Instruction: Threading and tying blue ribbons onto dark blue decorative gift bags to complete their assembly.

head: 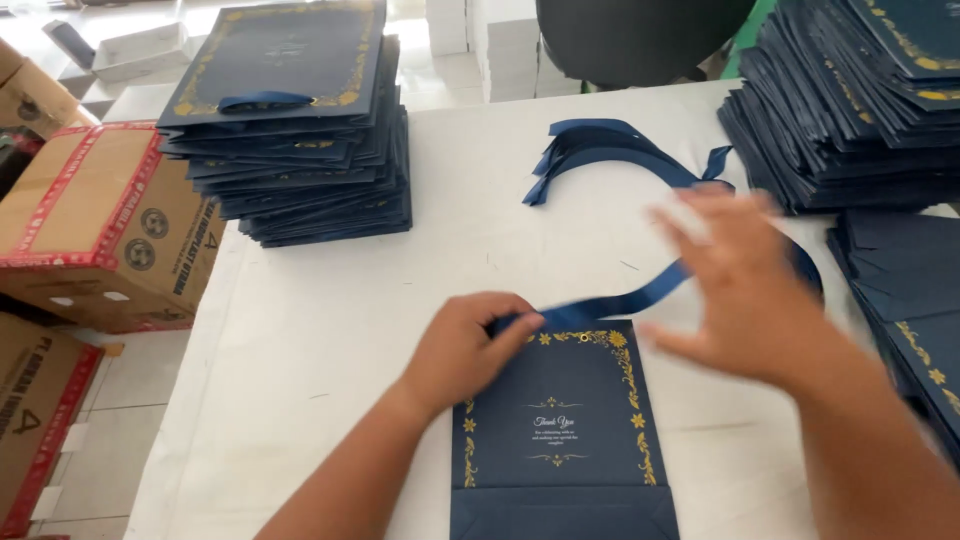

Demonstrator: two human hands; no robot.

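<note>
A flat navy paper bag [560, 430] with gold floral trim lies on the white table [320, 330] in front of me. My left hand [465, 345] rests on the bag's top left corner, fingers pinching the end of a navy ribbon [625, 298]. The ribbon curves up to the right from there. My right hand [745, 285] hovers blurred above the ribbon, fingers spread, holding nothing that I can see. More loose navy ribbons [610, 150] lie in a bundle farther back on the table.
A tall stack of finished navy bags [300, 130] stands at the back left. Other stacks [860, 100] fill the back right and the right edge [915, 300]. Cardboard boxes [100, 220] sit on the floor to the left. A dark chair [640, 40] is behind the table.
</note>
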